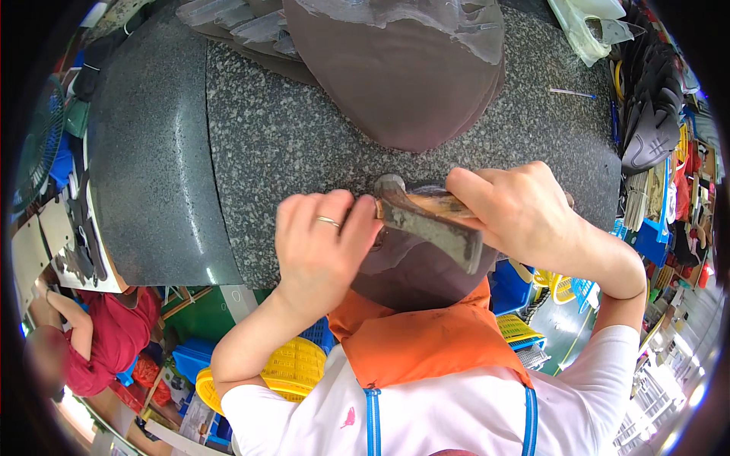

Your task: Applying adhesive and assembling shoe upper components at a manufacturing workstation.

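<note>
My right hand point(525, 205) is closed around the wooden handle of a hammer point(433, 228). Its worn metal head is over a dark brown rounded piece point(411, 273) at the near edge of the stone-topped table. Beside the hammer head, on its left, is my left hand point(319, 239), with a ring on one finger. Its fingers are bent and pressed together; what they pinch is hidden. The hammer and my hands cover much of the brown piece. Farther back lies a stack of similar brown rounded pieces point(403, 83) with greyish, shiny patches along their far edges.
A pen point(572, 93) and a white plastic bag point(589, 30) lie at the far right, near a row of dark shaped pieces point(655, 106). A smooth grey slab point(152, 167) adjoins on the left. Below are yellow baskets point(293, 368). Another person in red point(114, 342) is at lower left.
</note>
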Demonstrator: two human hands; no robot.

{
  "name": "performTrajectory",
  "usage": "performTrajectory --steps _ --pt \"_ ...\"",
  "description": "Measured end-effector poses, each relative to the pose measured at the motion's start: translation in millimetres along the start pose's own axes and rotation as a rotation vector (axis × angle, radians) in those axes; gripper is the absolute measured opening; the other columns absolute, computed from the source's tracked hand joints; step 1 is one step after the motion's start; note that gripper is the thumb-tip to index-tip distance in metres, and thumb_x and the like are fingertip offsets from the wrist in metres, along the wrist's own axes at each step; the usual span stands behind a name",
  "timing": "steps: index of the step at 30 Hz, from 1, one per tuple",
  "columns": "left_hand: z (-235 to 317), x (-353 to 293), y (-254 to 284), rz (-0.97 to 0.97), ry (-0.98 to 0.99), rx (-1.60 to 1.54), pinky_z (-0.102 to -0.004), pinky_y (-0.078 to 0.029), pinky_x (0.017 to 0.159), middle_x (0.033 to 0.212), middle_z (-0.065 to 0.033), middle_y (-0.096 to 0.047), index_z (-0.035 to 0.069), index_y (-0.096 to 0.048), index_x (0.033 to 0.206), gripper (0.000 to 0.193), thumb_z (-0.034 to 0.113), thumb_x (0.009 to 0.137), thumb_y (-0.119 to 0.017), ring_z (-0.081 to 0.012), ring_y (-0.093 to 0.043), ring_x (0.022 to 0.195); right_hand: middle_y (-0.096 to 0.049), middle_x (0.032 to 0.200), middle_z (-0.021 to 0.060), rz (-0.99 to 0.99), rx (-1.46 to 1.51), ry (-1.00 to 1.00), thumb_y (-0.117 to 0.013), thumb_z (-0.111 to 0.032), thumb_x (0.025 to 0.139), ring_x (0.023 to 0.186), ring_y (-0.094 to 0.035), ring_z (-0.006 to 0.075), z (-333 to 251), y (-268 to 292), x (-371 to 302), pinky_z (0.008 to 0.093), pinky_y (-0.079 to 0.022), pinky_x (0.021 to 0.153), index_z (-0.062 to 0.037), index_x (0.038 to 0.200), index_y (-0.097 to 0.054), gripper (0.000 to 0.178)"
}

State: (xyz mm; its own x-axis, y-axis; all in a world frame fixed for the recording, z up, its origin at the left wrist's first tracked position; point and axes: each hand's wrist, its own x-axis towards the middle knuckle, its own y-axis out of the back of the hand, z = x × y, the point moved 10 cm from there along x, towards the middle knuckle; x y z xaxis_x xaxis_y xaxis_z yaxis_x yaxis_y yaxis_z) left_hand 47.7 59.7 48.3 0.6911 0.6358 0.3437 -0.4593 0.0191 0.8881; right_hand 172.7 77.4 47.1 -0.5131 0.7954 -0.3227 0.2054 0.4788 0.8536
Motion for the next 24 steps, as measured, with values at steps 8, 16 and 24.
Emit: performTrajectory --steps 8,16,24 --pt "7.0 -15.3 -0.2 0.191 0.054 -0.092 -0.0382 -0.046 0.071 0.09 -0.0078 -0.058 0.0 -0.068 0.091 0.022 0.004 0.069 -0.071 -0.0239 -0.058 0.079 -0.058 0.058 0.0062 0.158 -0.011 0.086 -0.067 -0.032 0.086 0.051 -0.061 0.0282 0.4 1.6 -8.8 0.0404 -0.047 0.044 -0.0085 0.086 -0.05 0.03" --pt "9.5 -9.4 0.7 0.061 0.007 0.06 -0.0409 -0.046 0.077 0.097 -0.0109 -0.059 -0.001 -0.064 0.095 0.025 0.009 0.073 -0.071 -0.0262 -0.058 0.084 -0.056 0.062 0.0102 -0.055 -0.022 -0.049 -0.069 -0.024 0.08 0.057 -0.06 0.0337 4.3 12.8 -12.2 0.0439 -0.045 0.05 -0.0074 0.084 -0.051 0.025" --pt "40.0 13.1 -13.8 0.002 -0.006 -0.113 -0.0465 -0.046 0.089 0.11 -0.018 -0.053 0.005 -0.059 0.099 0.025 -0.003 0.077 -0.068 -0.038 -0.055 0.099 -0.066 0.097 0.0214 0.836 -0.025 -0.413 -0.055 -0.018 0.089 0.09 -0.065 0.0403 166.7 105.2 -58.5 0.0488 -0.052 0.075 -0.0102 0.125 -0.049 0.038"
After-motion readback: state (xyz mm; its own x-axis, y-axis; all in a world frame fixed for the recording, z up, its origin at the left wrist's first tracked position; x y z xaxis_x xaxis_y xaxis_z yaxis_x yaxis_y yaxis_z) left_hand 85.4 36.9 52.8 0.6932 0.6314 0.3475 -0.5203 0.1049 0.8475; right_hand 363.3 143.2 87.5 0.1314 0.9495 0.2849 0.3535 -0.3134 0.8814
